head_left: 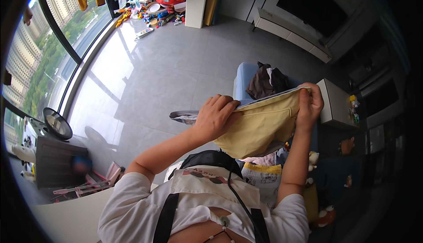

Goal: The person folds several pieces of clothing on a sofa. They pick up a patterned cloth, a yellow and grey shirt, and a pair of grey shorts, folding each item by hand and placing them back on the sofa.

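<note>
A pale yellow garment (pixel 260 126) with a grey edge hangs stretched between my two hands in front of my chest. My left hand (pixel 216 115) is closed over its upper edge near the left side, and a grey patterned end (pixel 185 116) sticks out beyond the fingers. Higher up, my right hand (pixel 310 104) pinches the upper right corner, thumb on the near face. The garment's exact kind cannot be made out. Just past it, a dark brown and black heap of clothes (pixel 266 81) lies on a light blue seat (pixel 244 77).
Folded cloth with a yellow band (pixel 263 169) lies beside me at the right, near soft toys. A white cabinet (pixel 337 100) stands further right. Toys (pixel 161 11) are piled by the far window. At left are a round fan-like object (pixel 57 124) and a pink folding frame (pixel 99 179).
</note>
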The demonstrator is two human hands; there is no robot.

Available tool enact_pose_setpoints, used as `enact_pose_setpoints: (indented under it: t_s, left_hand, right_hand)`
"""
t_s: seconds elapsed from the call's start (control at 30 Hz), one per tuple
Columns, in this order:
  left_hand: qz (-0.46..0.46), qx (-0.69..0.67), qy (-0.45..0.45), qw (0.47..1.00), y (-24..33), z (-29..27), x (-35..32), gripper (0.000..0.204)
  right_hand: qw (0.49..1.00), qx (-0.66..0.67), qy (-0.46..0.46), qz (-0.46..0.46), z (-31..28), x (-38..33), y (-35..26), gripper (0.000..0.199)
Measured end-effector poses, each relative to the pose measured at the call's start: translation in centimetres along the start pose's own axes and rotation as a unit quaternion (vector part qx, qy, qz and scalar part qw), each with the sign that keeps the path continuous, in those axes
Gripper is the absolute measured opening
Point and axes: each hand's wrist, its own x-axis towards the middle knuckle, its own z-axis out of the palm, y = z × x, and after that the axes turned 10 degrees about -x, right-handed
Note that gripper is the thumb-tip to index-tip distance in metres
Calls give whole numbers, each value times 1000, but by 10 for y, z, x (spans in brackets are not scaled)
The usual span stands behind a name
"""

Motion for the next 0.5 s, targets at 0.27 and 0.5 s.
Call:
enact_pose_setpoints:
  t_s: [0.27, 0.5]
  left_hand:
    - [-50, -57, 12, 997, -18, 4, 0, 21]
    - [-88, -193, -57, 976, -25, -19, 29, 16]
  right_hand:
    - [1000, -4, 20, 14, 2, -2, -1, 16]
    - [998, -58, 16, 20, 3, 0, 12, 13]
